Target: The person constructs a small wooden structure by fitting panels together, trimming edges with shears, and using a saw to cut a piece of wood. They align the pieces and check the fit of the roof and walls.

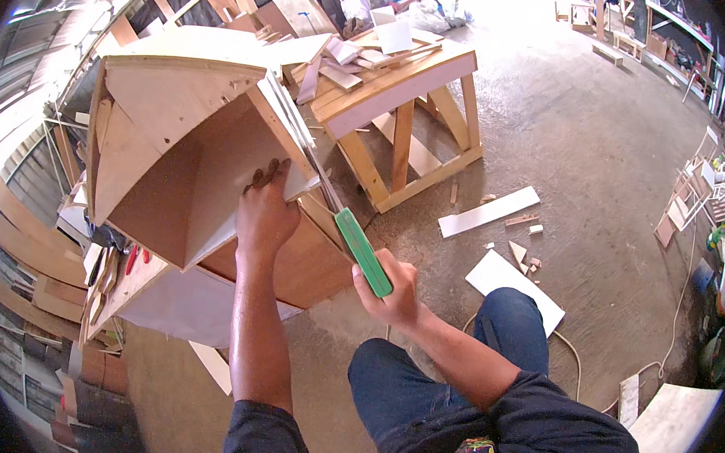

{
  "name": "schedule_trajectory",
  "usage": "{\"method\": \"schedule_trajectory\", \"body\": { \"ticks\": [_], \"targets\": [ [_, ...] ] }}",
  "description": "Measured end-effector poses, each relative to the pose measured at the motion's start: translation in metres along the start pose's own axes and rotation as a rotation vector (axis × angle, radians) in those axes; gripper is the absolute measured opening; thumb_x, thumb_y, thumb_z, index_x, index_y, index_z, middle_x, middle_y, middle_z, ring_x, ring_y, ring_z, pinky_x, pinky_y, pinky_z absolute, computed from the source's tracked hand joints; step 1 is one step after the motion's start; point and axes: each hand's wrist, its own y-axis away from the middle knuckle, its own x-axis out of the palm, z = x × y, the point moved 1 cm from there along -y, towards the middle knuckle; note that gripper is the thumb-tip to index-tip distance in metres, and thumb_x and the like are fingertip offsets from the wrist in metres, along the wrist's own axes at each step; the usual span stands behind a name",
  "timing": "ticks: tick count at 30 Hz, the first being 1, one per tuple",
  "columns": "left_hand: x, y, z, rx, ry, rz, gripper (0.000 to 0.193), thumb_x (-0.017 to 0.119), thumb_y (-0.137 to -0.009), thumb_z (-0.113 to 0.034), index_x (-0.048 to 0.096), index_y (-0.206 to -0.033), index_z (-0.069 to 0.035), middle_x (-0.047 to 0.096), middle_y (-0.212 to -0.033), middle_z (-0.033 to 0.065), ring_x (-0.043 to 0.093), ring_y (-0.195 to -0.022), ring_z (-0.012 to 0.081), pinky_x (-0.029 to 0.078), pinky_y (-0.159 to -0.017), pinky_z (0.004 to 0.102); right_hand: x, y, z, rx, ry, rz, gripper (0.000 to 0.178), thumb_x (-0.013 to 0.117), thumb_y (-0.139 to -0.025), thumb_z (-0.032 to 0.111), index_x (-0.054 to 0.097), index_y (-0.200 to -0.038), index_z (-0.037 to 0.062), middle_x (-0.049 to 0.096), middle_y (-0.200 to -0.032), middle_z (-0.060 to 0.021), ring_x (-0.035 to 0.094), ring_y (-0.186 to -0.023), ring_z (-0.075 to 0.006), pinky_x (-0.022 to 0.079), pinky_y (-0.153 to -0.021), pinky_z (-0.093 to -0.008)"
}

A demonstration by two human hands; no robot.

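Note:
A wooden box (175, 118) with a curved cutout in its front panel stands tilted on my left. My left hand (268, 211) grips its pale inner panel, fingers bent against the surface; my thumb is hidden. In my right hand (391, 293) is a handsaw (365, 252), its green handle wrapped by my fingers. The saw's thin blade runs up and away along the right edge of the box, close against it. Whether its teeth are in the wood I cannot tell.
Beyond the box stands a wooden bench (408, 85) piled with offcuts. White boards (515, 285) and small wood scraps lie on the floor to the right, near my knees. Red-handled pliers (132, 259) and other tools rest on a ledge below the box. A cable (578, 354) trails across the floor.

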Motion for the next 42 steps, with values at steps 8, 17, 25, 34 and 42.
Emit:
{"method": "schedule_trajectory", "body": {
  "ticks": [8, 17, 25, 34, 42],
  "targets": [
    [0.001, 0.0, 0.003, 0.039, -0.031, -0.015, 0.061, 0.062, -0.076, -0.005, 0.058, -0.137, -0.006, 0.06, -0.139, 0.0191, 0.06, -0.123, 0.0409, 0.052, -0.103, 0.0488, 0.004, -0.006, -0.002, -0.066, -0.004, -0.057, 0.011, 0.072, -0.089, 0.006, 0.062, -0.087, 0.0024, 0.057, -0.062, -0.0079, 0.062, -0.049, -0.0193, 0.046, -0.046, -0.0332],
    [-0.007, -0.003, -0.004, 0.006, -0.051, 0.037, 0.063, 0.061, -0.075, -0.004, 0.058, -0.138, -0.006, 0.059, -0.141, 0.0189, 0.059, -0.125, 0.0395, 0.052, -0.103, 0.0476, 0.015, -0.034, 0.002, -0.006, -0.014, -0.051, 0.01, 0.072, -0.089, 0.005, 0.062, -0.089, 0.0016, 0.06, -0.064, -0.0094, 0.066, -0.054, -0.0214, 0.048, -0.049, -0.0328],
    [0.003, -0.006, 0.001, 0.014, -0.013, 0.052, 0.065, 0.063, -0.075, -0.004, 0.056, -0.139, -0.005, 0.059, -0.141, 0.0206, 0.059, -0.125, 0.0386, 0.05, -0.105, 0.0469, 0.019, -0.038, -0.006, -0.082, -0.014, -0.064, 0.02, 0.072, -0.09, 0.005, 0.053, -0.082, 0.0047, 0.058, -0.063, -0.0091, 0.062, -0.05, -0.0216, 0.047, -0.048, -0.035],
    [0.008, -0.007, 0.003, 0.034, -0.02, 0.017, 0.066, 0.063, -0.074, -0.003, 0.057, -0.139, -0.004, 0.061, -0.138, 0.0201, 0.061, -0.122, 0.0386, 0.052, -0.102, 0.048, 0.011, -0.008, -0.003, -0.027, -0.027, -0.068, 0.017, 0.072, -0.09, 0.006, 0.056, -0.084, 0.004, 0.058, -0.062, -0.0103, 0.065, -0.052, -0.0217, 0.048, -0.049, -0.0362],
    [0.002, -0.004, 0.0, 0.007, -0.057, 0.069, 0.063, 0.063, -0.075, -0.005, 0.057, -0.138, -0.005, 0.06, -0.138, 0.0202, 0.061, -0.121, 0.0387, 0.052, -0.102, 0.0483, -0.004, 0.008, 0.0, -0.041, -0.032, -0.042, 0.013, 0.072, -0.09, 0.007, 0.059, -0.09, 0.0032, 0.06, -0.065, -0.0094, 0.066, -0.055, -0.0218, 0.048, -0.049, -0.0354]
  ]
}}
